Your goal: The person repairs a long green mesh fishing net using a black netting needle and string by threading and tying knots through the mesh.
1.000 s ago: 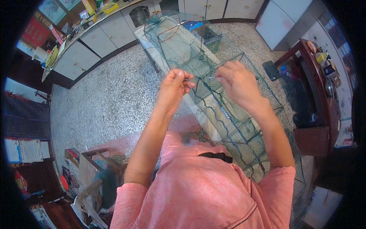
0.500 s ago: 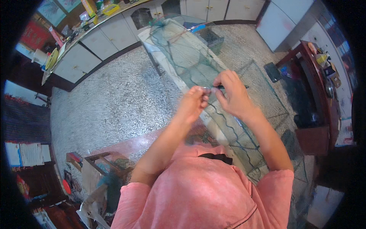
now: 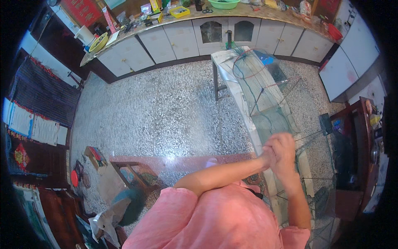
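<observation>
My two hands are brought together above a long green mesh net (image 3: 269, 124) with thin hoops and dark cords. My right hand (image 3: 284, 152) is closed, its fingers curled over at the front. Against it lies my left hand (image 3: 268, 157), its fingers mostly hidden and slightly blurred. Whatever is between the hands does not show. The net lies stretched along a narrow pale bench (image 3: 248, 112) and hangs over its right side. At the bench's far end the net gathers near a reddish hoop (image 3: 234, 68).
Pale cabinets (image 3: 178, 41) run along the far wall under a cluttered counter holding a green basin (image 3: 224, 4) and a yellow tray (image 3: 179, 12). A dark wooden cabinet (image 3: 352, 166) stands at the right. A wooden stool-like frame (image 3: 132, 176) sits at the lower left.
The view has turned, bringing more of the far counter into sight. My hands, which pinched a small shiny thing apart at the fingertips, are now pressed together, and that thing is hidden.
</observation>
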Demonstrator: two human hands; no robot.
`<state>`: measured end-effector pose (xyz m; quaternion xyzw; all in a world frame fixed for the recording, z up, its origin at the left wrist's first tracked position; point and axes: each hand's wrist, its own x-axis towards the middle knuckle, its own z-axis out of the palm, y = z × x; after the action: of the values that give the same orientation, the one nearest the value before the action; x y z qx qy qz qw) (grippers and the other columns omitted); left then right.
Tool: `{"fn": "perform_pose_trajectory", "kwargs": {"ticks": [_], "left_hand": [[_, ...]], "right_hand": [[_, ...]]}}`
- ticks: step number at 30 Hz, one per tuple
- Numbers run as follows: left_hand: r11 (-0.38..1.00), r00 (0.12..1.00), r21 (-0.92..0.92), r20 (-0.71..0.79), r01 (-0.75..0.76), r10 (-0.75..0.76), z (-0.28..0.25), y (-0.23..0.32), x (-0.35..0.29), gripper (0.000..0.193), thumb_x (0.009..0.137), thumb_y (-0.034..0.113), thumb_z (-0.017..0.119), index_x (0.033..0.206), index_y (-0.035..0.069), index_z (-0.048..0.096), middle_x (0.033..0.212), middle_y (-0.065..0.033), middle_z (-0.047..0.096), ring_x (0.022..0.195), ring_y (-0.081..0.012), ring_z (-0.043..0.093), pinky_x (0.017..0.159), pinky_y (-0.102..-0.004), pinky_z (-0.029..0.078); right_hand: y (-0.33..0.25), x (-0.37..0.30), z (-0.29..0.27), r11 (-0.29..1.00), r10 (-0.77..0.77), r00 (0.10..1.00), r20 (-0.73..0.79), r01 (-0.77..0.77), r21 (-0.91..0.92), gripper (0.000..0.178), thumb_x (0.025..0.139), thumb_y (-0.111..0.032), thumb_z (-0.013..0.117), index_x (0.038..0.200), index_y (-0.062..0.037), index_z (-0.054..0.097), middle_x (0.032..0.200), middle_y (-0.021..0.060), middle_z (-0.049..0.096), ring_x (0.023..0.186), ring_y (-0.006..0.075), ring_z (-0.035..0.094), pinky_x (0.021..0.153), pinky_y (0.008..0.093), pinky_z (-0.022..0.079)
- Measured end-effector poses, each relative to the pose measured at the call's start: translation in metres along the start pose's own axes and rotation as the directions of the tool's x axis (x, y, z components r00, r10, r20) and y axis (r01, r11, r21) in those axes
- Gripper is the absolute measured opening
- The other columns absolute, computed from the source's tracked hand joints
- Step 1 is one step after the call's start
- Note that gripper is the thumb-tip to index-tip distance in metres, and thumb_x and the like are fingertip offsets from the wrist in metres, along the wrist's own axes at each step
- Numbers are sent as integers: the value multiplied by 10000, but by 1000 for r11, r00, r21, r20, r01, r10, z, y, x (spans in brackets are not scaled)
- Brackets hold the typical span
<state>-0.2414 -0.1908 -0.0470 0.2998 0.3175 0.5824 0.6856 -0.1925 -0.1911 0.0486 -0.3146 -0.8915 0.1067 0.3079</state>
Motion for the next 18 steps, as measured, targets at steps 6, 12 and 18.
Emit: {"fn": "perform_pose_trajectory", "kwargs": {"ticks": [6,12,18], "left_hand": [[567,784,542,457,-620,420,-1,29,-9,169,877,131,512,1021,55,558,1132,-162,521,1117,-337,469,954,-411,351],[664,776,540,623,-518,98,-15,54,15,190,872,184,546,995,42,574,1101,-116,557,1102,-303,499,952,-411,358],[931,807,321,589,-175,-51,-34,42,37,216,904,213,541,984,19,592,1004,-82,617,947,-184,584,830,-328,457]], "right_hand": [[-52,14,-58,817,466,844,-264,-296,495,72,867,-53,518,923,-11,500,759,80,533,739,192,520,749,327,450],[-69,-1,-84,916,374,857,-355,-281,286,76,865,-37,483,924,8,471,735,80,503,657,149,481,665,308,460],[-57,-41,-136,794,528,847,-66,-519,-315,19,876,-3,537,885,-17,546,781,19,507,686,119,490,585,248,394]]}}
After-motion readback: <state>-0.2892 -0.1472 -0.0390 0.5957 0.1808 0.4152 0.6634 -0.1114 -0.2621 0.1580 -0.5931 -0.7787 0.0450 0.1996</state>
